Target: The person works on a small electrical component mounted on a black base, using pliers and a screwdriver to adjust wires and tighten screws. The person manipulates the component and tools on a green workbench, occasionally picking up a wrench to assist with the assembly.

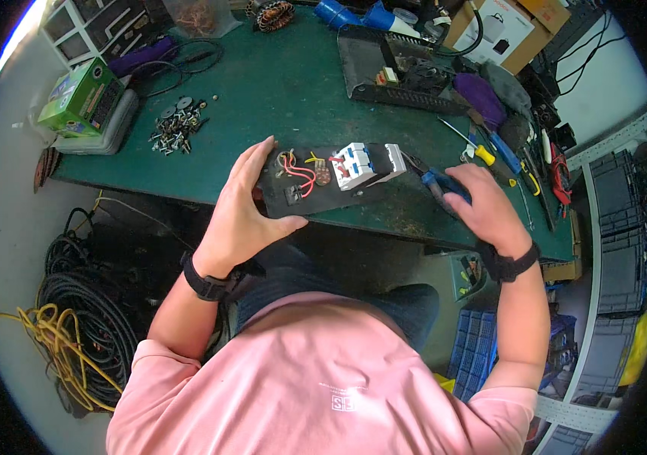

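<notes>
Mid-frame: our left hand (244,216), spread, seems to brace the panel (331,199); our right hand (492,208) grips pliers (437,184). Apparent step: plier work near the switches (354,164); next likely needs steadiness.

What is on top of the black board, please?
Red wires and a white-and-blue block are on the black board; the surface beneath the block is covered.

A green box (79,100) tops a grey case (117,125); yellow cord (52,324) crosses black cables (84,292); blue crates (475,340) stand at lower right.
</notes>
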Tool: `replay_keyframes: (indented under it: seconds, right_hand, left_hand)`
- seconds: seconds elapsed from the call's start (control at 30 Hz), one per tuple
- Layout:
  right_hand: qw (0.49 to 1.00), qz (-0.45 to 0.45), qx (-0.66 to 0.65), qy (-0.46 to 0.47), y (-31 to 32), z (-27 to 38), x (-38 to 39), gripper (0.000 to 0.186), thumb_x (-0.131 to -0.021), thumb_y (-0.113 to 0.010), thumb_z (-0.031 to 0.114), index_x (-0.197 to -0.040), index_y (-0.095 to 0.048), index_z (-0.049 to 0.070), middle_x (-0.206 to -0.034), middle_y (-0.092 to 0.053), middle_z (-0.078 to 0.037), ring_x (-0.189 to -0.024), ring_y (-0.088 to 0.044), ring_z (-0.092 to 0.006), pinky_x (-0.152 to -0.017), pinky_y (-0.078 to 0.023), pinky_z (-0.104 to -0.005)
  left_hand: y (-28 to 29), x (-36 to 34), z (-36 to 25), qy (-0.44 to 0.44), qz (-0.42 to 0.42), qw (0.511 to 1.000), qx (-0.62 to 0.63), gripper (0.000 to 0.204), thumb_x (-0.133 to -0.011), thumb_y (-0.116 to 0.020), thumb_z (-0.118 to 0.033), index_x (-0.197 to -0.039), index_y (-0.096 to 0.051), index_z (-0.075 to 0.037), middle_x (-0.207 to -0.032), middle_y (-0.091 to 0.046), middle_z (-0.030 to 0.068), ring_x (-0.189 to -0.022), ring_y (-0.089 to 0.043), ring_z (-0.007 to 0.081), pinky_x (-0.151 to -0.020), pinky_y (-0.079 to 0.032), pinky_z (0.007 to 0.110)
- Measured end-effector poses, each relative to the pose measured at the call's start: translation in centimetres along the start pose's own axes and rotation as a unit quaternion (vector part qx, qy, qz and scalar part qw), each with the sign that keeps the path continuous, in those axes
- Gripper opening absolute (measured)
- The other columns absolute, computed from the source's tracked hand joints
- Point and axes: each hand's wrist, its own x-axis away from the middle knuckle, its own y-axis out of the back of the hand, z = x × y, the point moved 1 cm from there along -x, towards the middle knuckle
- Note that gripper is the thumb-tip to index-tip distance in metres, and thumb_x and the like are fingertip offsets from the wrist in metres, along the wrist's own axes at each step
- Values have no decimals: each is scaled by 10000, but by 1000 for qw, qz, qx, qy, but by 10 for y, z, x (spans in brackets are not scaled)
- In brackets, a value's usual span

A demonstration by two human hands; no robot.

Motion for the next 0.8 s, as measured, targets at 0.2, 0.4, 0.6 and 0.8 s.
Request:
replay_keyframes:
  seconds: [0.2,0.4,0.6,0.8]
  right_hand:
    - [994,-65,88,30,-28,7,5,486,-805,-700,147,-1238,-539,-4,-1113,-593,-176,-1047,-562,-370,-896,-484,-440]
    - [980,-141,135,25,-36,16,6,365,-845,-599,135,-1180,-550,0,-955,-575,-169,-908,-577,-359,-773,-502,-451]
    - [728,-32,-632,-263,-5,0,39,302,-973,-587,230,-1198,-534,36,-979,-623,-81,-803,-662,-196,-530,-555,-323]
    - [551,98,-806,-193,-29,34,104,402,-937,-648,223,-1222,-477,-3,-1092,-598,-148,-861,-685,-259,-554,-607,-344]
  left_hand:
    - [-9,2,0,-64,-43,996,47,1044,-565,-848,-71,-1478,-347,15,-1404,-460,149,-1290,-485,245,-1099,-383,351]
    - [-23,2,0,-63,-69,975,200,1099,-619,-913,-308,-1481,-318,25,-1370,-466,147,-1237,-517,235,-1081,-400,353]
    - [-32,-16,-10,-65,-94,958,264,1084,-628,-897,-334,-1478,-319,11,-1325,-479,125,-1194,-536,223,-1043,-434,350]
    - [-46,-50,-35,-120,-87,947,284,967,-675,-844,-196,-1459,-320,23,-1250,-508,111,-1139,-547,205,-1011,-438,339]
